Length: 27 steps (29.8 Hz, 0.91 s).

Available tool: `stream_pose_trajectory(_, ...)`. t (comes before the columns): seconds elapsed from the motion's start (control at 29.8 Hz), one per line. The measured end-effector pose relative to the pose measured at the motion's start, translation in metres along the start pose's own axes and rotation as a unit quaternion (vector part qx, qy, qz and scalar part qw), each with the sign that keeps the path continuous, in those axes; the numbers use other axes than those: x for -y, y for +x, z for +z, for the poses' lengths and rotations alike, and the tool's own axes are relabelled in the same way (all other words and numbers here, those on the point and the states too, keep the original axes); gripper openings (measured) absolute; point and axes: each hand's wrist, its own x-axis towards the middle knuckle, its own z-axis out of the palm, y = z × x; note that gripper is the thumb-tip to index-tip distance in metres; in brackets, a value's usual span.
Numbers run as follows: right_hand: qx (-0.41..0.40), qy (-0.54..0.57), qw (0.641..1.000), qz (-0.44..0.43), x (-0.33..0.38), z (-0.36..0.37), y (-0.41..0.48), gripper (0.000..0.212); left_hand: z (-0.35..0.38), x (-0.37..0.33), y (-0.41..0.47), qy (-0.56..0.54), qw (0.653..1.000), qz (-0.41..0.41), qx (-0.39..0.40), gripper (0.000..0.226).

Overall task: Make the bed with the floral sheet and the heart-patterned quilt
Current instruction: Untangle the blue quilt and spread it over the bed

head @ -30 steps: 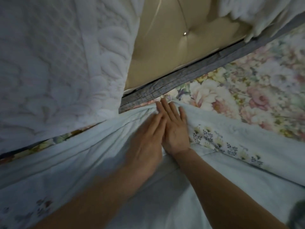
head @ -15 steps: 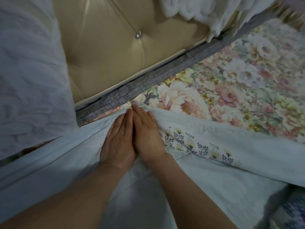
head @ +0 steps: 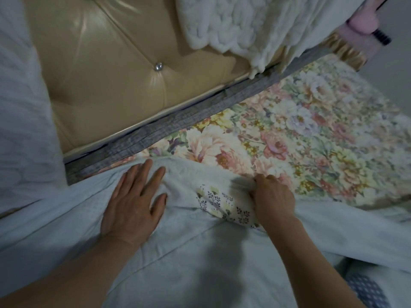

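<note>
Two hands: left hand, right hand. One floral sheet. One pale quilt, with one turned-back flap in small sprig print. One tufted headboard; one shiny button plainly in view on it. One grey woven strip along headboard foot. Two white textured bedding pieces: left-edge piece, fluffy top piece. One pink item at top right, blurred. One dotted blue fabric patch at bottom right.

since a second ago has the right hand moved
Yes. The right hand has slid rightward along the quilt edge, from left of the big peach flower on the floral sheet to its right, away from the left hand.
</note>
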Motion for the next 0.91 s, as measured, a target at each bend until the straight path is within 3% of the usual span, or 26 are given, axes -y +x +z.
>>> stream_pose_trajectory(0.1, -0.092, 0.016, 0.996, 0.007, 0.006, -0.014, 0.013, 0.014, 0.0, -0.002, 0.001, 0.002, 1.0, 0.002, 0.004, 0.062)
stream_pose_trajectory(0.23, -0.207, 0.187, 0.96, 0.013, 0.024, -0.063, 0.066, 0.013, 0.0, -0.004, -0.002, -0.008, 1.0, -0.012, -0.006, 0.064)
stream_pose_trajectory(0.34, -0.203, 0.265, 0.942, -0.009, 0.061, -0.084, 0.133, 0.018, -0.001, 0.0, -0.002, -0.019, 0.999, -0.018, -0.024, 0.064)
stream_pose_trajectory(0.44, -0.103, 0.232, 0.967, -0.024, 0.087, -0.037, 0.157, 0.025, -0.003, 0.0, -0.001, -0.017, 0.999, -0.027, -0.03, 0.063)
stream_pose_trajectory(0.6, -0.232, 0.357, 0.904, -0.032, 0.088, 0.034, 0.135, 0.017, -0.01, 0.001, 0.001, 0.016, 1.0, 0.004, -0.007, 0.056)
stream_pose_trajectory(0.77, -0.258, 0.385, 0.885, -0.048, 0.089, 0.038, 0.15, 0.02, -0.036, -0.063, 0.051, 0.041, 0.995, 0.054, -0.07, 0.072)
stream_pose_trajectory(0.91, -0.29, 0.398, 0.868, -0.062, 0.088, 0.042, 0.15, 0.018, -0.008, -0.1, 0.128, 0.013, 0.995, 0.089, 0.034, 0.067)
